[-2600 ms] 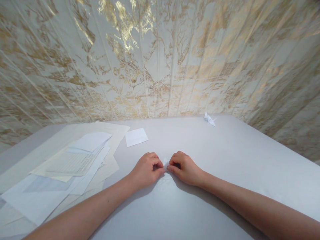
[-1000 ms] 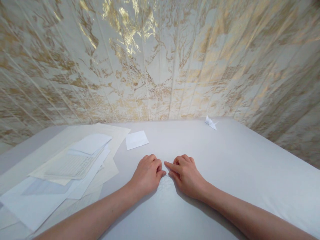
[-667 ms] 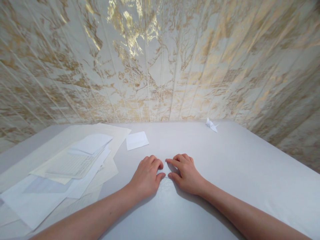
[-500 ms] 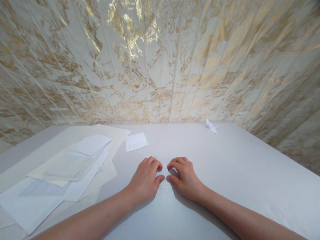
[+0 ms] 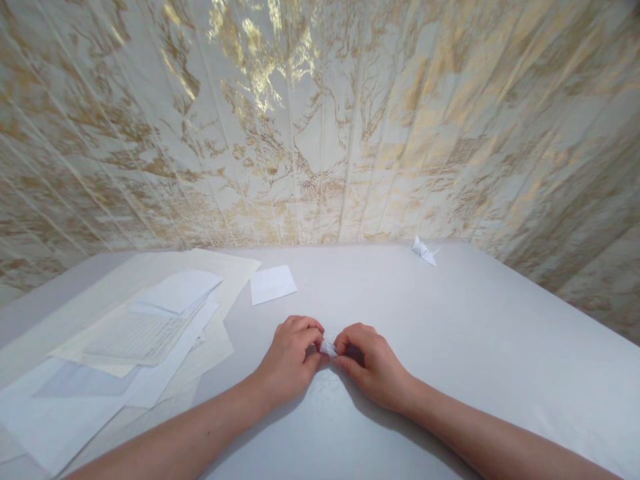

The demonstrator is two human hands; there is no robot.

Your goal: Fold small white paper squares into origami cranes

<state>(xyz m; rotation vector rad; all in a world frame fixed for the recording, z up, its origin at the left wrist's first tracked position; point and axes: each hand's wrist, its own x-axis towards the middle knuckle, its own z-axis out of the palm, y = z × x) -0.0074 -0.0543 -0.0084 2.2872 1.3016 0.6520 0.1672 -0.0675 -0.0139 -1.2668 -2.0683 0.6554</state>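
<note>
A small piece of folded white paper [image 5: 328,347] is between my two hands, just above the middle of the white table [image 5: 320,433]. My left hand [image 5: 295,353] pinches its left side between thumb and fingers. From the right, my right hand [image 5: 367,357] grips the other side with thumb and index finger. Much of the paper is hidden behind the fingertips, so its full shape does not show. A finished-looking white paper crane [image 5: 425,252] rests near the back edge of the table, to the right.
A blank white paper piece [image 5: 273,285] lies beyond my left hand. Several loose sheets [image 5: 240,267] overlap on the left, with a printed or lined sheet [image 5: 135,337] among them. A white curtain with gold patterns [image 5: 320,133] hangs behind the table.
The folded paper now shows more between my fingertips. My right hand has closed its fingers further and dipped slightly. The left hand has hardly moved.
</note>
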